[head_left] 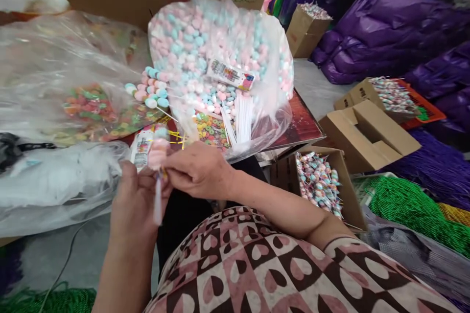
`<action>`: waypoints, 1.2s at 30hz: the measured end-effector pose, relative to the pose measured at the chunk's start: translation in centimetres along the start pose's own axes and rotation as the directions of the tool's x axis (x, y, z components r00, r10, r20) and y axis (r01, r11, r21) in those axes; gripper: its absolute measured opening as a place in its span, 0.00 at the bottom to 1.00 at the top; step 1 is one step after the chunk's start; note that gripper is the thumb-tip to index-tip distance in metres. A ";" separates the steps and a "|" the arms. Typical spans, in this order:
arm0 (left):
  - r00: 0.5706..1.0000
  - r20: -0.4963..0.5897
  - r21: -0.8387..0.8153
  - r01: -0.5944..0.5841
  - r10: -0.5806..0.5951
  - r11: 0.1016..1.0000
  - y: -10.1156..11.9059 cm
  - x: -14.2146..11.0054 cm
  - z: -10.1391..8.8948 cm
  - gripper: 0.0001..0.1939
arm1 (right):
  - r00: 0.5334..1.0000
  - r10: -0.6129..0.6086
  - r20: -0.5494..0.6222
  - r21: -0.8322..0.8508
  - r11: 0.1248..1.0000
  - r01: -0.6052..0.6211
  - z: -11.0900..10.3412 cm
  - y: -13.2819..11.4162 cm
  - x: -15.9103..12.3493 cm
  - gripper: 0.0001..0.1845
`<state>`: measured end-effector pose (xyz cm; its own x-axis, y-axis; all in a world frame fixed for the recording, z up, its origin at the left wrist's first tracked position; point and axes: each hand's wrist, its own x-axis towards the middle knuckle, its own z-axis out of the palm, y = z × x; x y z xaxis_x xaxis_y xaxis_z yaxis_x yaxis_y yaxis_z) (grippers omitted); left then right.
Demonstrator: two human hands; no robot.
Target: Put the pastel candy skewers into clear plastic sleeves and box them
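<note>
A marshmallow skewer [157, 154], pink with a pale blue top, stands upright between my hands, its lower end blurred. My left hand [135, 195] is closed around its lower part from the left. From the right, my right hand [201, 168] pinches it just below the marshmallows; a small yellowish strip shows at the fingertips. Just behind my left hand lies a printed wrapper [141, 149]. Beyond it, several finished-looking rows of marshmallows on sticks [152, 89] rest together. White sticks [244, 120] lie beside ring-shaped gummies [211, 127] on the table.
A large clear bag of pink and blue marshmallows [183, 34] fills the table's back, with a printed packet [230, 74] on it. Gummies in a plastic bag [90, 102] lie left. Right of the table [304, 120] stands a carton of wrapped candies [319, 183] near an open carton [370, 134].
</note>
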<state>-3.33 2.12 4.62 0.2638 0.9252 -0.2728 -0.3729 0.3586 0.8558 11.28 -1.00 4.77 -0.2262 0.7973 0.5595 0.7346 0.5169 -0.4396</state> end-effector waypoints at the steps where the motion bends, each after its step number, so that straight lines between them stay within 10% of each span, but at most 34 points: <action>1: 0.999 -0.037 -0.064 -0.013 0.010 0.998 0.5 0.0 0.0 0.26 | 0.999 -0.035 0.040 0.012 0.999 0.035 0.4 0.0 -0.4 0.14; 9: 0.991 0.107 0.343 0.038 -0.079 0.939 -1.1 -1.3 -1.0 0.31 | 0.995 0.005 -0.097 0.075 0.997 0.003 0.6 2.0 -0.2 0.12; 16: 0.990 0.131 0.045 0.047 -0.052 0.998 -0.2 -0.7 -1.5 0.16 | 0.996 0.054 0.066 0.295 0.953 -0.071 0.6 0.1 -1.0 0.11; 23: 0.945 0.311 0.415 -0.226 0.096 0.881 0.7 -3.3 -2.1 0.09 | 0.895 0.299 0.332 0.791 0.428 -0.437 -0.3 1.3 -1.7 0.15; 28: 0.903 0.422 0.656 -0.368 0.084 0.659 -0.9 -4.8 0.0 0.12 | 0.809 0.317 0.495 0.755 0.304 -0.581 -0.6 1.2 -3.8 0.18; 36: 0.843 0.528 0.645 -0.320 -0.102 0.694 -3.5 -4.5 2.1 0.22 | 0.559 0.808 0.184 0.885 0.111 -0.451 -1.8 1.6 -12.6 0.14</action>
<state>-1.33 -3.56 3.81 0.7299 0.6783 -0.0848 0.2307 -0.1276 0.9646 16.45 -10.77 -1.67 0.3498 0.9210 -0.1717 -0.3828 -0.0268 -0.9235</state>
